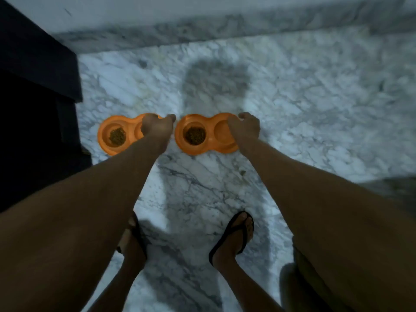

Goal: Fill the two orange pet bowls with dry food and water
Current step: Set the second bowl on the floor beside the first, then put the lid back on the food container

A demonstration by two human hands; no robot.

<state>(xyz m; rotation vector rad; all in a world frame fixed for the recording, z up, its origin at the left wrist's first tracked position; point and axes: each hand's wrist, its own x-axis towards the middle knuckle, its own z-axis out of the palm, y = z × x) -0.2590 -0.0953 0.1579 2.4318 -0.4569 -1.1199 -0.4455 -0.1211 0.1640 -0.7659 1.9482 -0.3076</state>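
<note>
The right bowl (210,131) is an orange double dish with two round hollows. Its left hollow holds brown dry food (194,135); the other hollow looks plain orange, and I cannot tell if water is in it. The right hand (245,127) grips the right end of this bowl, with its fingers curled over the far rim.

Just to the left of the right bowl, almost touching it, is the left bowl (105,134), of the same kind and also with dry food in its left hollow. The left hand (156,128) covers its right hollow, fingers curled round that end.

Both bowls are on the marble floor (315,109); the picture is blurred, so I cannot tell if they are lifted a little. Further left of the right bowl stands a dark cabinet (33,86). Behind the right bowl runs a marble step (202,30). In front of it are two feet in black flip-flops (234,237).
</note>
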